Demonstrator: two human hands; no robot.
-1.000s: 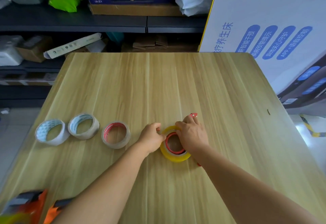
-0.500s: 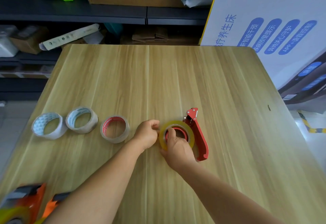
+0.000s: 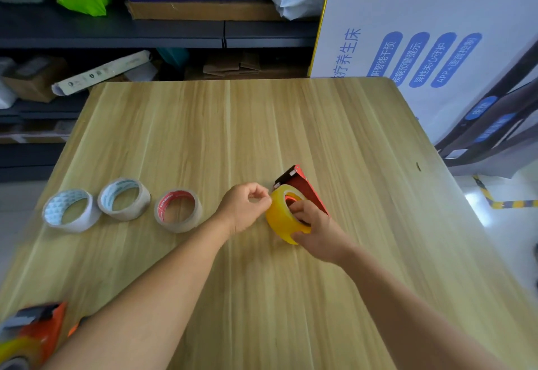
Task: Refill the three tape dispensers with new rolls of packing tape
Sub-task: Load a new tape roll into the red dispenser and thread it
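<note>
Both hands work at 1 spot near the middle of the counter (image 3: 291, 125). The right hand (image 3: 317, 230) is closed on the yellow tape roll (image 3: 283, 221), fingers hooked through its core and thumb under the outer face, holding it tilted up on edge. The left hand (image 3: 247, 206) is pinched shut, fingertips together right at the roll's upper rim, likely on the loose tape end, though the end itself is too fine to see. Just behind the roll, touching it, stands the red dispenser (image 3: 302, 186), a flat metal plate with a dark bar at its top.

The roll looks like a firm, fairly light ring: a stiff core wound with glossy, translucent film. Its outer face is probably slick, so the core and the flat sides are the sound places to grip. The free end will be thin and sticky and may fold onto itself. The dispenser should be rigid, with a sharp cutter somewhere near the top; best held by its plate.

3 more rolls (image 3: 178, 209) lie flat in a row to the left, clear or whitish film on printed cores. At the near left corner sits an orange dispenser (image 3: 37, 329), partly out of view. The counter is smooth, pale wood grain.
</note>
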